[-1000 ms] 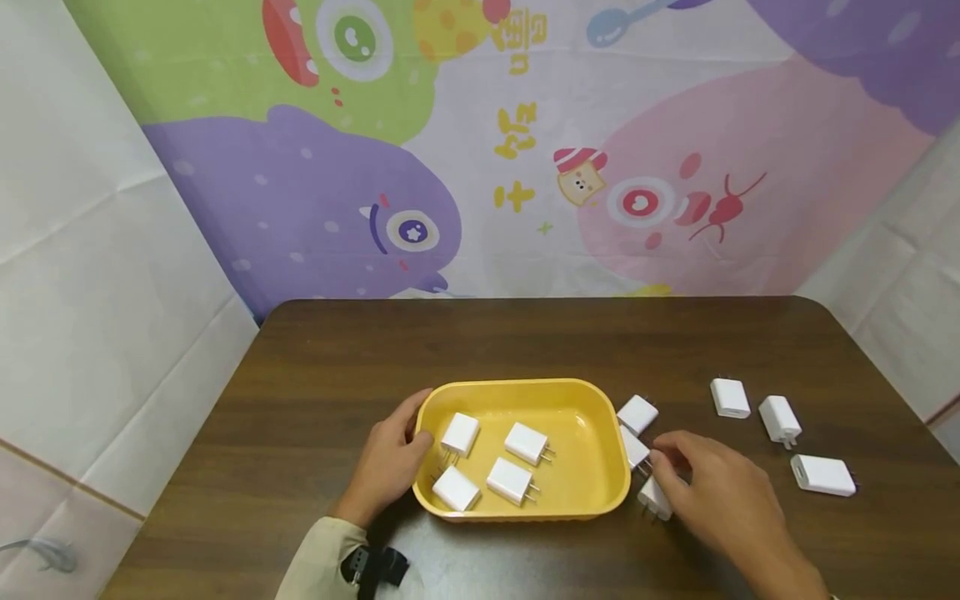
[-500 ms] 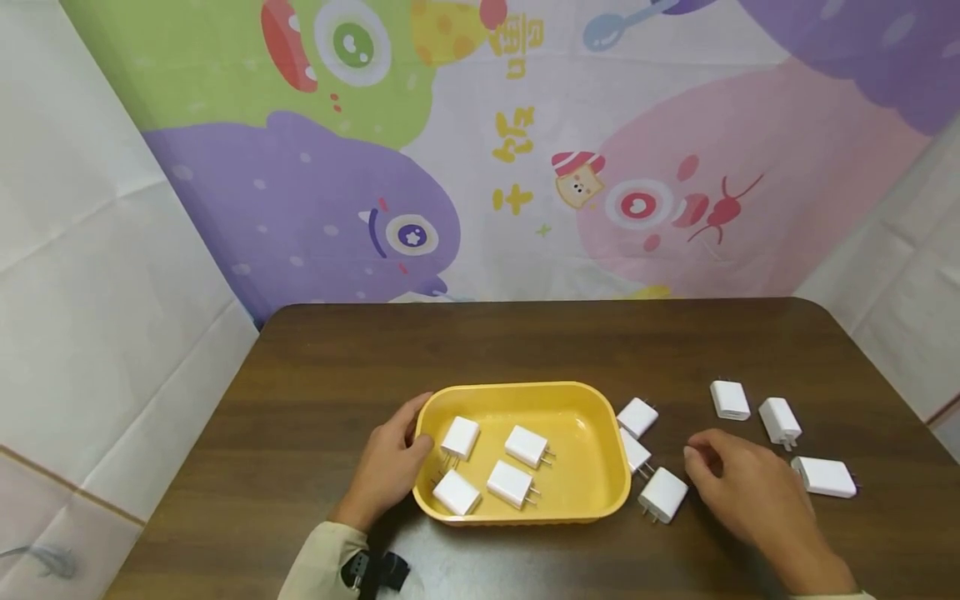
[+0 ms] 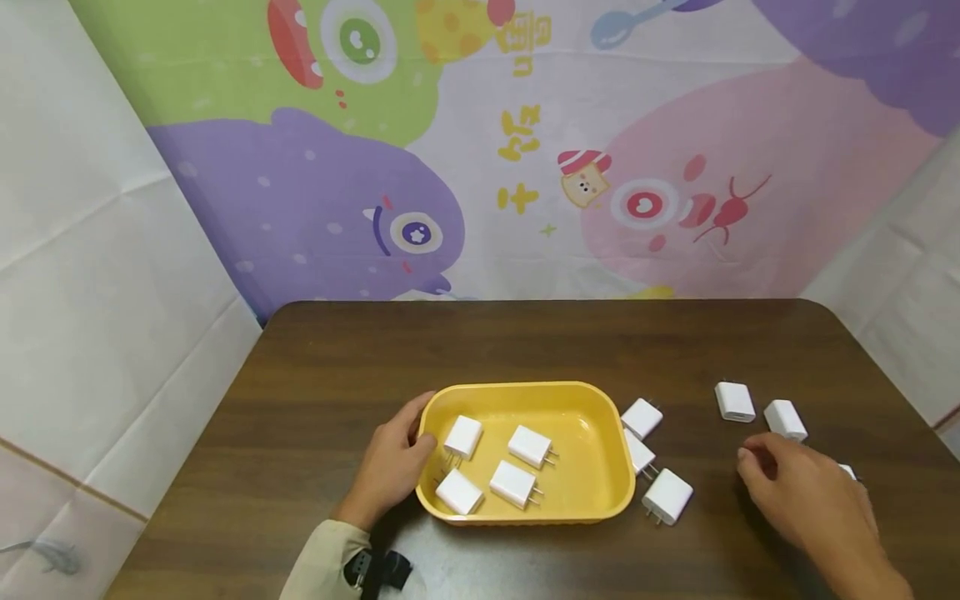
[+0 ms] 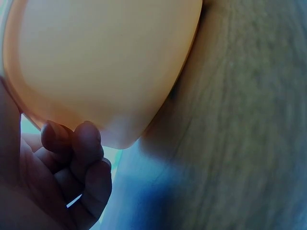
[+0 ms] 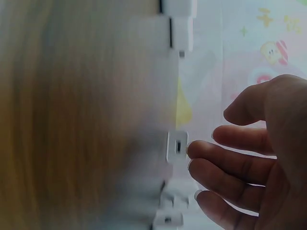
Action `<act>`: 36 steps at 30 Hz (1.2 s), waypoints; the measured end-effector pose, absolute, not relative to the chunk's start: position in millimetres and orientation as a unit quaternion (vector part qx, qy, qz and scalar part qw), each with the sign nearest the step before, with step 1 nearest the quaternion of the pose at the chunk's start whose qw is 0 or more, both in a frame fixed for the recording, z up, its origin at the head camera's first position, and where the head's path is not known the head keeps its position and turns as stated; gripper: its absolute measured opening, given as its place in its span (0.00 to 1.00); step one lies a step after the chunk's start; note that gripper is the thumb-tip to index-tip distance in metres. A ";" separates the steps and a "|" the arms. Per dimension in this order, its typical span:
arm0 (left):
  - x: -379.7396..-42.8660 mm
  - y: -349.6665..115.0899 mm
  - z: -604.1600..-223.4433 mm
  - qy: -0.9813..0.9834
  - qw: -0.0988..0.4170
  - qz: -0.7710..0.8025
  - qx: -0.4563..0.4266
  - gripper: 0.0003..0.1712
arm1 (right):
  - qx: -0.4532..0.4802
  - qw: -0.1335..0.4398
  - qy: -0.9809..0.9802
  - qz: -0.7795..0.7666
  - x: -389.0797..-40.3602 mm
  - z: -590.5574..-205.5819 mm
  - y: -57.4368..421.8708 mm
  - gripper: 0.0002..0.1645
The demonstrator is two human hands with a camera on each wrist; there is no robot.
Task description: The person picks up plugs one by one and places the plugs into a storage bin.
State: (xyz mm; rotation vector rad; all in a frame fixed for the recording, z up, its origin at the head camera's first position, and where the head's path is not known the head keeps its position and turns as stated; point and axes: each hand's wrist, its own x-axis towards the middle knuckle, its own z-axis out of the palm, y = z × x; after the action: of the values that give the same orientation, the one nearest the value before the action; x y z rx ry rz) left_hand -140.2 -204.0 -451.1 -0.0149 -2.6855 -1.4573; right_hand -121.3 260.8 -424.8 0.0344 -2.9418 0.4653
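Note:
My left hand (image 3: 392, 460) grips the left end of a yellow plastic tray (image 3: 525, 513), thumb over the rim and fingers outside. In the left wrist view the fingers (image 4: 86, 143) bend against the tray's wall (image 4: 105, 81). Several white plug-in chargers lie inside, one charger (image 3: 513, 483) near the middle. My right hand (image 3: 813, 500), holding nothing, hovers over the table's right side with fingers loosely bent. Just beyond it are two chargers, one upper charger (image 3: 735, 402) and another charger (image 3: 784, 419). A third charger (image 3: 847, 472) is mostly hidden behind the hand.
Against the tray's right end sit three more white chargers, the nearest charger (image 3: 667, 497) with its prongs toward me. The dark brown wooden table (image 3: 360, 342) ends at a cartoon-printed cloth (image 3: 517, 250). White panels (image 3: 112, 250) stand at both sides.
My right hand has moved right, away from the chargers beside the tray, uncovering the nearest one and now covering most of the far-right one. The left hand has stayed on the tray.

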 end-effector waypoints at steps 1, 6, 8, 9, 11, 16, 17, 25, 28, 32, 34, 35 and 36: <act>-140.5 -203.8 -451.2 -0.878 0.042 -0.477 -0.004 0.31 | 0.003 0.081 -0.985 0.152 -121.0 -424.6 264.7 0.15; -140.2 -203.6 -451.8 -0.877 0.040 -0.479 0.000 0.32 | -0.022 0.072 -0.988 0.136 -121.3 -423.0 282.6 0.15; -139.7 -203.8 -451.7 -0.877 0.040 -0.478 0.000 0.32 | -0.029 0.066 -0.989 0.132 -121.0 -422.6 289.0 0.17; -139.5 -203.8 -451.6 -0.877 0.040 -0.479 0.000 0.31 | -0.034 0.062 -0.989 0.129 -120.5 -422.9 291.8 0.18; -138.9 -203.7 -451.6 -0.876 0.039 -0.480 -0.001 0.31 | -0.044 0.059 -0.989 0.125 -119.4 -423.8 296.7 0.19; -138.7 -203.3 -451.9 -0.875 0.039 -0.483 -0.001 0.31 | -0.059 0.055 -0.990 0.119 -116.5 -428.1 306.8 0.20; -138.7 -203.3 -451.8 -0.875 0.040 -0.483 -0.001 0.31 | -0.059 0.056 -0.990 0.118 -116.3 -428.8 308.6 0.20; -140.3 -203.3 -451.8 -0.876 0.038 -0.482 0.004 0.31 | -0.054 0.075 -0.990 0.102 -115.2 -434.3 319.5 0.18; -140.3 -202.9 -451.9 -0.877 0.037 -0.478 0.005 0.31 | -0.044 0.099 -0.989 0.101 -114.0 -435.1 321.1 0.15; -140.4 -202.8 -452.1 -0.877 0.034 -0.479 0.006 0.32 | -0.036 0.121 -0.987 0.100 -112.7 -437.1 324.0 0.15; -140.3 -203.0 -452.2 -0.876 0.033 -0.481 0.007 0.32 | -0.032 0.110 -0.989 0.097 -113.1 -439.8 327.0 0.17; -140.3 -203.1 -452.3 -0.876 0.033 -0.480 0.007 0.32 | -0.031 0.101 -0.990 0.093 -113.5 -441.4 328.7 0.18; -140.0 -203.1 -452.3 -0.876 0.032 -0.480 0.008 0.32 | -0.032 0.088 -0.992 0.088 -114.2 -442.8 330.3 0.19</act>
State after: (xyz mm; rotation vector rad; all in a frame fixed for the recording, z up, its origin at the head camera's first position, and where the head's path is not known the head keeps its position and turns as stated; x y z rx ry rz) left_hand -140.0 -203.1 -452.3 0.0258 -2.6983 -1.4788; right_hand -114.2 330.3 -442.8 -0.0940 -2.9522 0.2607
